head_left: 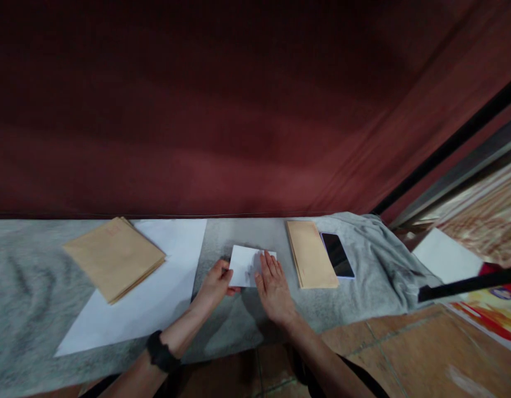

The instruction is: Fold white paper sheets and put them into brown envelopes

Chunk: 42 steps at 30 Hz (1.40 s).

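A small white folded paper (243, 266) is between my hands over the grey cloth. My left hand (217, 283) pinches its left edge, thumb on top and fingers below. On the paper's right part lies my right hand (274, 287), its fingers stretched out flat. Beside the right hand rests a stack of narrow brown envelopes (314, 255). Larger brown envelopes (115, 258) are piled at the left, on a big white sheet (156, 296).
A dark-screened phone (338, 255) lies right of the narrow envelopes. Grey cloth (234, 330) covers the surface, with a dark red curtain (222, 138) behind. Black bars, a white sheet and a colourful printed item are at the right, above tiled floor.
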Each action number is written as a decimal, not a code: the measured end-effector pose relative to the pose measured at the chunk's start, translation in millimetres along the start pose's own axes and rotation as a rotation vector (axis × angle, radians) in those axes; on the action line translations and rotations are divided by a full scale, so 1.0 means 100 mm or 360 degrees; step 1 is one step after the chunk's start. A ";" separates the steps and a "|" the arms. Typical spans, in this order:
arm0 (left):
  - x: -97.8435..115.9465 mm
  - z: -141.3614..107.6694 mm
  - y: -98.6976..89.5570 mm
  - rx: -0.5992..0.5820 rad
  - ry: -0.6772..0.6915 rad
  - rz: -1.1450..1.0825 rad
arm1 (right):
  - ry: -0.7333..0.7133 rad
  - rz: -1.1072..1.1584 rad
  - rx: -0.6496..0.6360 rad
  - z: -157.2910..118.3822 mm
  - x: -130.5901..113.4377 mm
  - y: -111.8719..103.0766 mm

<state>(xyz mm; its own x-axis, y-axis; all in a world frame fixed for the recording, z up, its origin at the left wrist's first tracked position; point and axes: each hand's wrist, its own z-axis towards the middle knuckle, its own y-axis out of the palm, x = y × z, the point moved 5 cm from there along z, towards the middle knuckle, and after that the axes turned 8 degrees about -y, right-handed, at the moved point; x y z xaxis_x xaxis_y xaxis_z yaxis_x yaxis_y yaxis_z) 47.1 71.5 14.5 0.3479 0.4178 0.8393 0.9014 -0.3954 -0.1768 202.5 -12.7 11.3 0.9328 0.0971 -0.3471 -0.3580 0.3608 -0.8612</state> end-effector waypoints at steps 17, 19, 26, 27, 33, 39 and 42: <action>0.02 -0.02 0.01 0.0096 0.0121 0.0395 | -0.0033 -0.0001 0.0028 0.00 0.10 0.08; 0.03 -0.03 0.00 0.0099 0.0152 0.0417 | -0.0013 -0.0069 -0.0001 0.00 0.16 0.09; 0.05 -0.06 0.00 0.0219 0.0288 0.0843 | -0.0106 -0.0105 -0.0116 -0.01 -0.07 0.12; 0.06 -0.07 0.00 0.0261 0.0323 0.0963 | -0.0132 -0.0079 -0.0136 -0.01 -0.13 0.12; -0.01 -0.12 0.02 0.0154 0.0263 0.0862 | -0.0192 -0.0050 -0.0193 -0.07 -0.29 0.13; -0.06 -0.10 0.04 -0.0074 0.0119 0.0159 | -0.0133 -0.0076 -0.0131 -0.06 -0.16 0.05; -0.06 -0.07 0.04 -0.0001 0.0182 0.0107 | -0.0085 -0.0092 -0.0134 -0.03 -0.11 0.02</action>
<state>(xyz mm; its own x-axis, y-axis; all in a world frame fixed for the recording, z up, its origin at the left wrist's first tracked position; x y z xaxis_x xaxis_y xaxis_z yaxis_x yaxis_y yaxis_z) 46.5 61.9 11.9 0.3756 0.2945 0.8787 0.8769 -0.4196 -0.2342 191.6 -15.9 12.1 0.9520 0.1284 -0.2778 -0.3039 0.2883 -0.9080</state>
